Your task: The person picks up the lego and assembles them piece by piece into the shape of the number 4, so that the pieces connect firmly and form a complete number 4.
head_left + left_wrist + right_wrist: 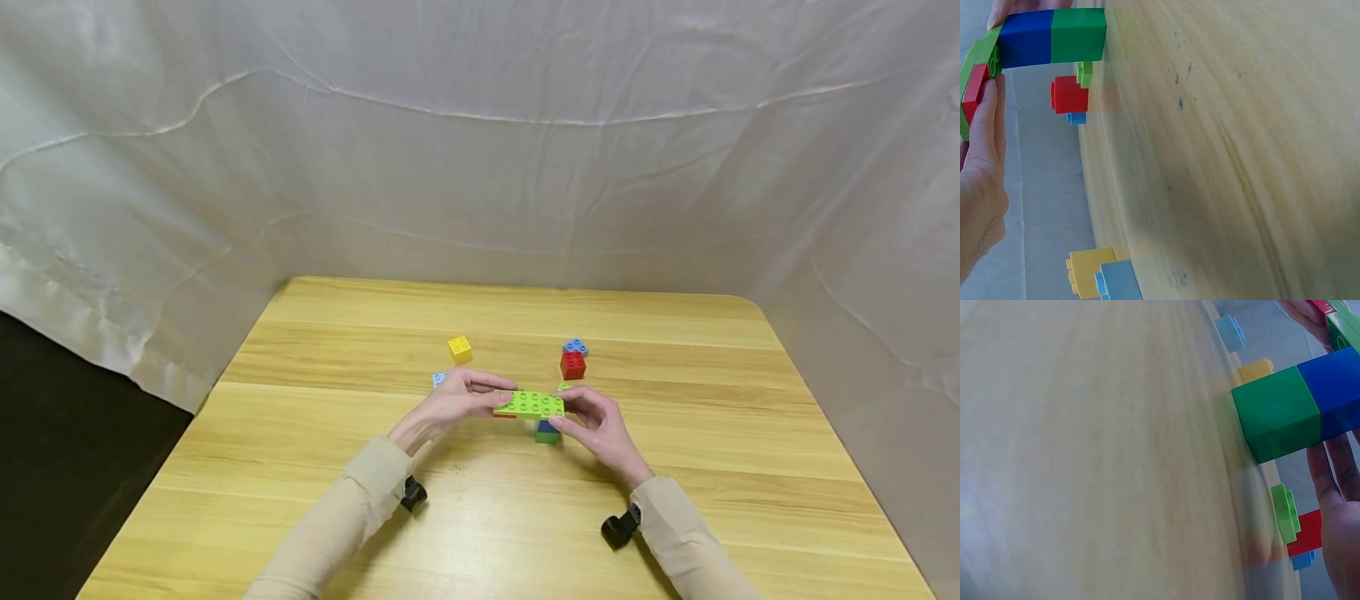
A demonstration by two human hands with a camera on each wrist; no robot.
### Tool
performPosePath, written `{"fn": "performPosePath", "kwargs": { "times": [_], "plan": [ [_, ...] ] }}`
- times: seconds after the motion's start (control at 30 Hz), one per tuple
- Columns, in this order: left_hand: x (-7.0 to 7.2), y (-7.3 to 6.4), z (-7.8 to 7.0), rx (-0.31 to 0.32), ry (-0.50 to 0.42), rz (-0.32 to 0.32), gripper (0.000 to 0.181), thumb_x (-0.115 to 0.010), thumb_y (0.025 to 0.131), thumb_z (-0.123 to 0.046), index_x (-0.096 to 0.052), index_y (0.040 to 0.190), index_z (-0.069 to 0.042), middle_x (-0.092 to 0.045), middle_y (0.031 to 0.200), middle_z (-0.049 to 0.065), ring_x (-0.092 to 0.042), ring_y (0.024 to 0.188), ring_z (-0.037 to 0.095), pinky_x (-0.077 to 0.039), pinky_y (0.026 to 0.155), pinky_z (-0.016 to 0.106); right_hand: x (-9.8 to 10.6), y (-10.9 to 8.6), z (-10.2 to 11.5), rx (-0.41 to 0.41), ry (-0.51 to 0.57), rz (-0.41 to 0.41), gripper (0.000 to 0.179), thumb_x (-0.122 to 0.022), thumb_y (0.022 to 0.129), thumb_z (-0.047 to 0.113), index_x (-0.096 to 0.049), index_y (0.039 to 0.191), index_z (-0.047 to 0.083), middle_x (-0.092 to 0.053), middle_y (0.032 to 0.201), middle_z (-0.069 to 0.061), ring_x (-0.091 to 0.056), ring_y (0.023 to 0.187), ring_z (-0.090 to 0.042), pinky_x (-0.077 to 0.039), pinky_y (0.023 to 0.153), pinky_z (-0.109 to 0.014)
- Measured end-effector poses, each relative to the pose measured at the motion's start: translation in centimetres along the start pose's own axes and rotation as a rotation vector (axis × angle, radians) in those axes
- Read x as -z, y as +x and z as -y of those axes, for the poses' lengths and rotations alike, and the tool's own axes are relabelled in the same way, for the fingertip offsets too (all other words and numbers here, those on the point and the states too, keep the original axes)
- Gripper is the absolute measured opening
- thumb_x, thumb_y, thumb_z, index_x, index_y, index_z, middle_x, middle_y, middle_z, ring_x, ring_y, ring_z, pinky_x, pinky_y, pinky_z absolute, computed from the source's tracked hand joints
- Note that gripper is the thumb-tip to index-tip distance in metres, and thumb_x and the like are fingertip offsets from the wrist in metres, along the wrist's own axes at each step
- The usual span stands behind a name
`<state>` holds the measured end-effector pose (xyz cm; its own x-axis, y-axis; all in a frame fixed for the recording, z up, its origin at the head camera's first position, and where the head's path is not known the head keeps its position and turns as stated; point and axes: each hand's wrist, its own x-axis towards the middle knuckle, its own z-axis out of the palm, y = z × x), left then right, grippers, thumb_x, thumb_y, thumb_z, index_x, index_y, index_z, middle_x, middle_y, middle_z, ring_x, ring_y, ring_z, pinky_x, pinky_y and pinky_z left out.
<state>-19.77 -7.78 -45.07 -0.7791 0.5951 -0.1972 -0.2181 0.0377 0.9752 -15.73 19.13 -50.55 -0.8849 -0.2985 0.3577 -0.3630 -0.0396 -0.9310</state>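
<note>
Left hand (459, 402) and right hand (604, 430) pinching lime brick (528, 405), red brick (975, 94) beneath its left, blue brick (1025, 39), green brick (1079, 35) beneath right

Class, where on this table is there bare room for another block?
Bare wood runs from the red block to the table's right edge, and between the yellow block and the blue block behind the red one. Beyond the right hand it is crowded: a lime block sits near that pair.
</note>
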Motion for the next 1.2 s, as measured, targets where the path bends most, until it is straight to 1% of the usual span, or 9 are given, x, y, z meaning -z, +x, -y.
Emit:
{"fn": "performPosePath", "kwargs": {
  "times": [0.2,0.5,0.67,0.77,0.87,0.93,1.0,1.1,1.2],
  "plan": [
    [-0.1,-0.02,-0.28,-0.011,-0.014,-0.003,0.039,-0.066,0.095,-0.004,-0.059,0.13,0.01,-0.068,0.127,0.025,-0.072,0.098,0.015,-0.061,0.09,0.034,-0.02,0.04,0.07,-0.011,0.001,-0.002,0.032,-0.068,0.088,-0.01,-0.057,0.117,-0.017,-0.068,0.113,0.011,-0.065,0.103,-0.005,-0.056,0.093,-0.018],
    [-0.1,0.07,-0.21,-0.008,0.001,-0.015,0.037,-0.066,0.095,-0.005,-0.061,0.13,0.008,-0.068,0.127,0.023,-0.072,0.098,0.015,-0.062,0.088,0.032,-0.06,0.01,0.13,-0.016,-0.002,-0.001,0.033,-0.069,0.087,-0.01,-0.057,0.117,-0.017,-0.068,0.114,0.011,-0.065,0.103,-0.005,-0.056,0.093,-0.018],
    [-0.24,0.02,-0.15,-0.016,0.035,0.009,0.039,-0.066,0.097,-0.01,-0.061,0.133,0.002,-0.064,0.136,0.021,-0.071,0.103,0.016,-0.057,0.099,0.045,-0.06,-0.01,0.16,-0.005,0.001,0.001,0.032,-0.068,0.088,-0.01,-0.056,0.117,-0.017,-0.068,0.114,0.011,-0.065,0.103,-0.005,-0.056,0.093,-0.018],
    [-0.51,0.0,-0.07,-0.061,0.092,0.028,0.038,-0.066,0.098,-0.014,-0.062,0.134,-0.001,-0.063,0.138,0.019,-0.072,0.105,0.021,-0.056,0.101,0.047,-0.1,-0.03,0.18,-0.006,-0.002,0.001,0.032,-0.068,0.088,-0.009,-0.057,0.117,-0.017,-0.068,0.114,0.011,-0.065,0.103,-0.005,-0.056,0.093,-0.018],
    [-0.75,-0.03,0.15,-0.117,0.176,0.034,0.038,-0.068,0.096,-0.015,-0.064,0.132,-0.003,-0.066,0.132,0.019,-0.072,0.105,0.03,-0.058,0.097,0.045,-0.18,-0.01,0.16,-0.014,-0.013,-0.001,0.032,-0.069,0.088,-0.009,-0.058,0.117,-0.016,-0.068,0.113,0.011,-0.065,0.102,-0.005,-0.056,0.093,-0.018],
    [-0.85,-0.06,0.26,-0.15,0.237,0.037,0.04,-0.071,0.094,-0.016,-0.064,0.132,-0.004,-0.069,0.127,0.019,-0.071,0.103,0.032,-0.059,0.094,0.043,-0.25,0.03,0.14,-0.016,-0.019,-0.001,0.032,-0.069,0.088,-0.009,-0.058,0.117,-0.015,-0.068,0.113,0.011,-0.065,0.102,-0.005,-0.056,0.093,-0.018],
    [-0.91,-0.14,0.28,-0.167,0.278,0.031,0.043,-0.075,0.091,-0.016,-0.065,0.131,-0.005,-0.07,0.123,0.017,-0.07,0.099,0.029,-0.06,0.091,0.04,-0.35,0.1,0.15,-0.02,-0.026,0.0,0.032,-0.068,0.088,-0.009,-0.059,0.118,-0.015,-0.067,0.113,0.011,-0.065,0.103,-0.006,-0.056,0.094,-0.018],
    [-0.91,-0.24,0.26,-0.185,0.321,0.013,0.046,-0.079,0.087,-0.014,-0.066,0.13,-0.006,-0.071,0.121,0.015,-0.068,0.093,0.017,-0.06,0.084,0.031,-0.55,0.22,0.27,-0.033,-0.043,0.004,0.032,-0.069,0.089,-0.008,-0.06,0.12,-0.012,-0.068,0.114,0.012,-0.065,0.104,-0.007,-0.055,0.095,-0.019],
    [-0.81,-0.37,0.27,-0.193,0.345,-0.007,0.047,-0.08,0.085,-0.013,-0.067,0.13,-0.007,-0.072,0.12,0.015,-0.068,0.09,0.013,-0.06,0.08,0.031,-0.62,0.28,0.4,-0.054,-0.061,0.019,0.035,-0.07,0.089,-0.005,-0.061,0.123,-0.009,-0.068,0.118,0.008,-0.065,0.108,-0.005,-0.055,0.096,-0.019]
  ]
}}
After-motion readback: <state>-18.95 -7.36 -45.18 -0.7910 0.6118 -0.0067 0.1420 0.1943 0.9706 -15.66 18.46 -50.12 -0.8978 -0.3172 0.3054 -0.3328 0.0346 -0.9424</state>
